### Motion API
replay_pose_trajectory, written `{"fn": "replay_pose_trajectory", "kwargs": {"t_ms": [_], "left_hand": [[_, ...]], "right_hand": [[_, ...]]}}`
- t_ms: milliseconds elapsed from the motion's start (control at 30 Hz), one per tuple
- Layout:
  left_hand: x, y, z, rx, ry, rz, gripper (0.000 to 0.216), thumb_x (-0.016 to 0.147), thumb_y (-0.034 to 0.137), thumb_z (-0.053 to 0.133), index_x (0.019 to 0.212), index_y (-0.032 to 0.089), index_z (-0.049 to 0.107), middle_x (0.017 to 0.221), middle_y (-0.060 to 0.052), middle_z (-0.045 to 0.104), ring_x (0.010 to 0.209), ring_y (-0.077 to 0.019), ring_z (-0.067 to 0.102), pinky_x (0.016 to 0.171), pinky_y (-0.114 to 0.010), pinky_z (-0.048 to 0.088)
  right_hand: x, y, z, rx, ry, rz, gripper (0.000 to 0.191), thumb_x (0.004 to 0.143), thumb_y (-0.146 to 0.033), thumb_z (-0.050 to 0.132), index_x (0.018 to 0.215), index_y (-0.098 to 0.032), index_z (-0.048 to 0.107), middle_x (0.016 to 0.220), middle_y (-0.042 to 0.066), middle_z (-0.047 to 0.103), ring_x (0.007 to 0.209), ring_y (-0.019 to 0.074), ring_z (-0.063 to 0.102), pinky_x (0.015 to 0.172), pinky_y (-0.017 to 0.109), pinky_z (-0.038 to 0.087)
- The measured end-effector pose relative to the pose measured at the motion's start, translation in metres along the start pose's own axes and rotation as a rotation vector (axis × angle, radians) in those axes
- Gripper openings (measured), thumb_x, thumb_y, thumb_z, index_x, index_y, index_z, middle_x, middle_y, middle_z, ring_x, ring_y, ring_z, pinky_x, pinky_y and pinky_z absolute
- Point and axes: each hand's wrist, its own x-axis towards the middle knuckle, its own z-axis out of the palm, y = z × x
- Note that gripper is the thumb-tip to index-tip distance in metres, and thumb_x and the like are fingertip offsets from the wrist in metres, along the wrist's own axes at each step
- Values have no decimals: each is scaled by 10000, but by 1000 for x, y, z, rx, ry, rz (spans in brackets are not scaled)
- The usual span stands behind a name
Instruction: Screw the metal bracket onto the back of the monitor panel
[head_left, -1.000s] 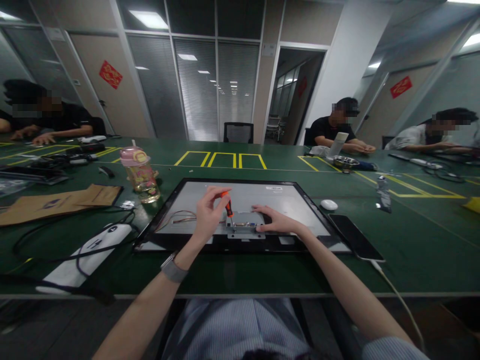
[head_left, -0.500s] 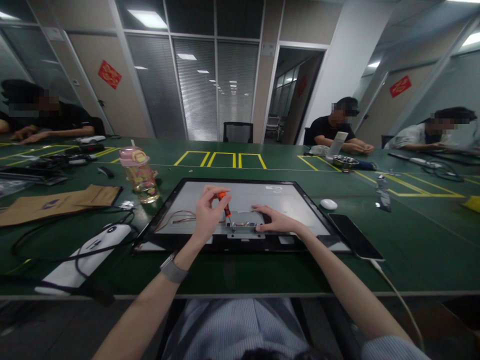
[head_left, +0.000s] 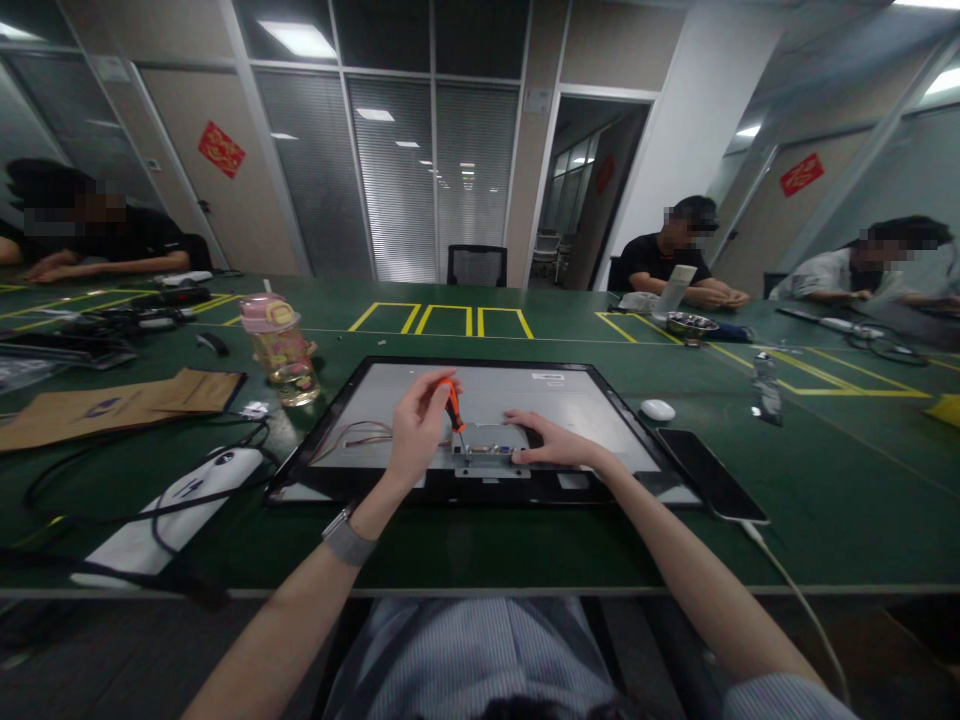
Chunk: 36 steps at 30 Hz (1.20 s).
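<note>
The left hand (head_left: 421, 422) is gripping an orange-and-black screwdriver (head_left: 453, 405), pointing down at the metal bracket (head_left: 491, 469) below that grip; opposite, the right hand (head_left: 561, 441), fingers spread, is resting against the bracket. Screw-turning is apparently underway, seemingly calling next for steady alignment.

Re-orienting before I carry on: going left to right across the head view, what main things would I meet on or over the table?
Paper bag, bottle, screwdriver in the left hand, right hand, white case, phone.

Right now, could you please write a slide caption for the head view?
Left hand holds a screwdriver, tip down, at a bracket on a panel; right hand touches the bracket.
</note>
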Motion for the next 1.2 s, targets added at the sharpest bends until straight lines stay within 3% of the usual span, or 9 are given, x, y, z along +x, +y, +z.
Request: {"fn": "replay_pose_trajectory", "kwargs": {"t_ms": [133,267,500,700,867,1000,1100,1200], "left_hand": [[1,1,0,2,-38,30,234,903,353,540,953,188,698,950,-67,667,901,-176,631,810,-292,499],[3,1,-1,96,34,105,141,818,324,660,844,197,716,882,-32,560,765,-133,567,684,-244,479],[3,-1,-3,30,-27,30,276,954,326,440,1011,192,674,877,-50,635,834,-159,601,793,-288,483],[4,0,-2,110,1,126,156,842,329,634,871,208,729,910,-49,584,878,-167,573,767,-275,486],[3,1,-2,101,-31,96,219,913,315,538,998,201,704,853,-41,609,820,-151,594,766,-274,497],[2,-1,-2,14,-81,25,286,943,344,480,1088,186,669,921,-67,687,907,-177,647,865,-323,503],[2,-2,-2,-32,-106,2,302,943,338,477,1142,193,651,974,-71,700,968,-182,651,931,-342,480],[2,-3,-2,-30,-101,1,270,909,315,542,1130,210,657,967,-55,683,921,-164,647,875,-308,498]], "right_hand": [[0,-2,0,-4,-1,7,753,716,-632,667,1349,-272,476,1551,70,322,1434,290,284,1196,509,185],[0,-2,0,-2,4,-6,768,710,-650,662,1347,-260,486,1548,72,325,1433,299,283,1197,504,184],[0,0,0,-2,2,5,770,709,-634,673,1351,-256,479,1549,83,323,1426,295,301,1187,506,210],[1,2,1,10,16,-15,799,695,-657,670,1354,-244,485,1543,89,334,1425,300,299,1190,512,196],[1,1,0,-9,14,-13,765,704,-639,673,1346,-268,487,1538,77,345,1421,298,310,1190,512,199],[1,0,0,-20,10,-12,771,712,-637,666,1348,-243,481,1539,90,340,1417,300,318,1188,503,211],[0,-1,-1,-27,4,-4,768,718,-633,663,1351,-242,474,1544,93,330,1421,294,312,1187,499,214],[0,-2,0,-15,0,-5,756,716,-631,667,1349,-265,474,1549,75,323,1429,289,296,1191,499,205]]}}
